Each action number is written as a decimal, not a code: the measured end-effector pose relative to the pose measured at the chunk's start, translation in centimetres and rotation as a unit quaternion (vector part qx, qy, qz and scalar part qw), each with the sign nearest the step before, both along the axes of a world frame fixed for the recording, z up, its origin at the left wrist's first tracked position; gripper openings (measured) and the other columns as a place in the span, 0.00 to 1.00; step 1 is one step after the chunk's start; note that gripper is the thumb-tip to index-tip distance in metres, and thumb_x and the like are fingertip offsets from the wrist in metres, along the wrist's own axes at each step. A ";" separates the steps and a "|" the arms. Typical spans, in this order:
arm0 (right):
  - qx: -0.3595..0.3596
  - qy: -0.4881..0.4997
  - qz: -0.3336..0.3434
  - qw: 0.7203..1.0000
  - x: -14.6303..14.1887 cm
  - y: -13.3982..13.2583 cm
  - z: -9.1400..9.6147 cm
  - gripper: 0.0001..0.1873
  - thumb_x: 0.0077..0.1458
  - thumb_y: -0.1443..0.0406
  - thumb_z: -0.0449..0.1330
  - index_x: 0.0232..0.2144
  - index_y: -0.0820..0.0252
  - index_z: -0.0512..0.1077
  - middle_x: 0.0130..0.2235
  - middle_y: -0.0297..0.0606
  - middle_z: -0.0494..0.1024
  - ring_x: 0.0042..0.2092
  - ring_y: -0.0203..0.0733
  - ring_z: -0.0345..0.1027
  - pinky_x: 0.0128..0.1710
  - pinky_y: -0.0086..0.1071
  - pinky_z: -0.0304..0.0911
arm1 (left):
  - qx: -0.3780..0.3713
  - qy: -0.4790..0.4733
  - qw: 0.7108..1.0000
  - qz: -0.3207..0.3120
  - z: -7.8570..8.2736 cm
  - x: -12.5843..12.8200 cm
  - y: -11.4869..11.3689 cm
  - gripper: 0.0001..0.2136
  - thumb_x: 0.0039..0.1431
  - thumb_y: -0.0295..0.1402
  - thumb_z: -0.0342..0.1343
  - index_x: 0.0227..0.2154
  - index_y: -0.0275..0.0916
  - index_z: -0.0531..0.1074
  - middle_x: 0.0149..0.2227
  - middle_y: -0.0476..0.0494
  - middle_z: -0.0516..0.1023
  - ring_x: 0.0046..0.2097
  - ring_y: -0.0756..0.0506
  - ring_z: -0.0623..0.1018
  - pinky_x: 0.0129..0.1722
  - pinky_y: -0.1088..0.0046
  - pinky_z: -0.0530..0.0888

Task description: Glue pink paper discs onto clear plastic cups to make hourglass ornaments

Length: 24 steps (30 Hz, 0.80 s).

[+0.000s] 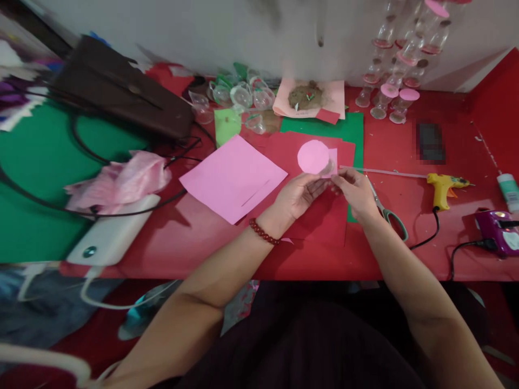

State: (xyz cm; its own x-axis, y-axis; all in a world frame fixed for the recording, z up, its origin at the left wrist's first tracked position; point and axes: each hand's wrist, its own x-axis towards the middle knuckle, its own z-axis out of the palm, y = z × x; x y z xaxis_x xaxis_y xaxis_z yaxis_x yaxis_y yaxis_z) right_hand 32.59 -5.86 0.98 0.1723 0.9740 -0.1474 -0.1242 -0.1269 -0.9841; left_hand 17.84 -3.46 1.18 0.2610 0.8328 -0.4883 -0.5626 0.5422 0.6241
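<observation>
My left hand is closed round a small clear plastic piece topped with a round pink paper disc. Its lower part is mostly hidden by the disc and my fingers. A small pink paper piece shows just right of the disc. My right hand pinches at the lower edge of that paper, its fingertips close to those of my left hand. Beneath both hands lie red paper sheets. Scissors with green-grey handles rest beside my right wrist, partly covered by it.
A yellow glue gun lies right, a thin pale stick reaching from its back. Pink sheets lie left, near a white power bank and dark bag. Clear cups and stacked hourglass-like pieces stand behind.
</observation>
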 end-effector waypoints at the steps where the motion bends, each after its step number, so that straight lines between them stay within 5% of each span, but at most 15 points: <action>1: 0.011 -0.005 -0.007 1.000 0.0 0.0 -0.1 0.07 0.49 0.64 0.68 0.25 0.56 0.73 0.23 0.25 0.74 0.25 0.31 0.67 0.30 0.27 0.64 | 0.001 -0.003 1.000 -0.009 0.0 0.0 -0.1 0.08 0.53 0.19 0.63 0.32 0.39 0.79 0.33 0.46 0.86 0.38 0.48 0.85 0.55 0.69 0.82; 6: 0.044 -0.017 -0.048 0.998 0.5 0.0 0.0 0.05 0.53 0.64 0.65 0.26 0.56 0.74 0.24 0.27 0.75 0.25 0.32 0.66 0.30 0.29 0.64 | 0.007 -0.004 1.000 -0.005 0.0 -0.3 0.0 0.13 0.48 0.17 0.59 0.33 0.39 0.79 0.30 0.47 0.84 0.37 0.48 0.84 0.53 0.70 0.81; 9: 0.094 -0.062 -0.086 0.990 0.8 -0.1 0.1 0.04 0.55 0.63 0.65 0.28 0.54 0.76 0.26 0.28 0.76 0.28 0.33 0.67 0.32 0.30 0.64 | 0.000 -0.017 1.000 0.011 0.2 -0.7 0.7 0.05 0.57 0.25 0.58 0.33 0.37 0.79 0.31 0.45 0.84 0.34 0.48 0.82 0.42 0.72 0.81; 12: 0.159 -0.120 -0.122 0.972 1.0 -0.2 0.0 0.03 0.57 0.62 0.65 0.31 0.54 0.77 0.29 0.29 0.79 0.32 0.35 0.71 0.37 0.31 0.67 | 0.013 -0.020 0.999 -0.027 0.2 -1.1 0.9 0.09 0.63 0.37 0.61 0.37 0.35 0.80 0.35 0.41 0.85 0.34 0.46 0.82 0.38 0.69 0.81; 15: 0.192 -0.152 -0.132 0.961 1.2 -0.1 -0.4 0.04 0.59 0.61 0.64 0.33 0.54 0.78 0.31 0.30 0.79 0.33 0.36 0.72 0.37 0.32 0.68 | 0.075 -0.016 0.994 -0.072 -0.2 -1.2 0.6 0.14 0.58 0.41 0.70 0.42 0.37 0.80 0.44 0.40 0.86 0.40 0.45 0.84 0.43 0.67 0.81; 18: 0.208 -0.165 -0.120 0.957 1.1 -0.1 -0.7 0.05 0.61 0.60 0.64 0.34 0.54 0.78 0.32 0.31 0.80 0.33 0.35 0.73 0.36 0.32 0.69 | 0.147 0.016 0.984 -0.103 -0.8 -1.3 0.1 0.22 0.47 0.30 0.78 0.46 0.41 0.79 0.49 0.44 0.85 0.43 0.47 0.83 0.47 0.68 0.80; 24: 0.215 -0.166 -0.059 0.961 1.0 -0.2 -1.0 0.09 0.62 0.63 0.62 0.44 0.53 0.80 0.39 0.35 0.84 0.38 0.38 0.78 0.40 0.35 0.74 | 0.274 0.117 0.953 -0.062 -2.3 -1.2 0.4 0.26 0.44 0.34 0.79 0.46 0.43 0.76 0.49 0.45 0.82 0.53 0.42 0.82 0.54 0.62 0.79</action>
State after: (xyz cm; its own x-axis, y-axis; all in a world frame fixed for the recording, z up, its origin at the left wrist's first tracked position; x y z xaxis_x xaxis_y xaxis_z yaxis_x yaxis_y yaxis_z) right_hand 33.60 -6.10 0.00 0.2533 0.9032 0.3465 0.2171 0.2960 -0.9302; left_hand 16.65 -3.04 -1.11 0.3105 0.9494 -0.0465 -0.3265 0.1524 0.9328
